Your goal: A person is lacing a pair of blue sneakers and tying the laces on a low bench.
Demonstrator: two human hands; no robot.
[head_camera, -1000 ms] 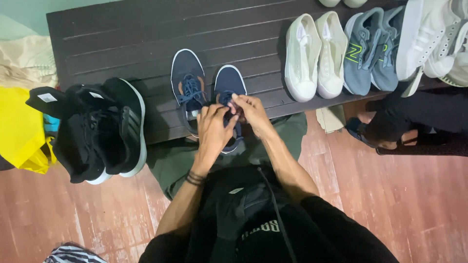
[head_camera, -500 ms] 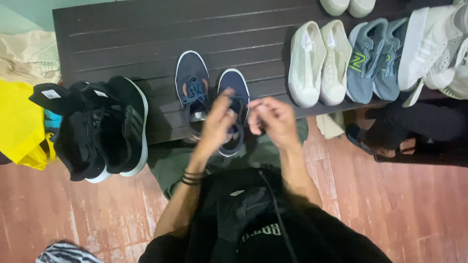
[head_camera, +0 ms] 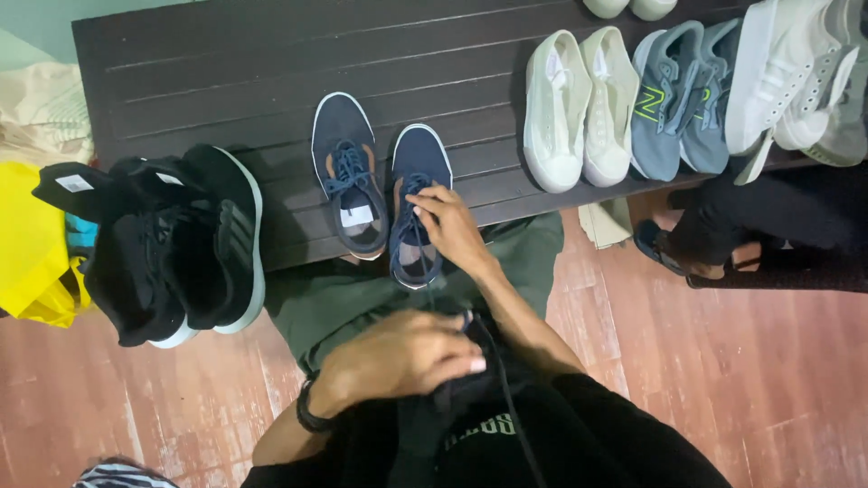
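A pair of navy sneakers with white soles stands on the dark wooden bench. My right hand rests on the right navy sneaker, fingers pinched on its blue lace near the tongue. The left navy sneaker stands beside it, untouched. My left hand is drawn back near my body, fingers curled over black cloth in my lap. A dark band circles my left wrist.
Black sneakers hang over the bench's left front edge. White sneakers, grey-blue sneakers and more white shoes line the right. A yellow bag lies left. Another person's dark-clad leg is at right, on the red floor.
My left hand has left the sneaker and come back to the black cloth in my lap. My right hand has returned onto the right navy sneaker's lace.
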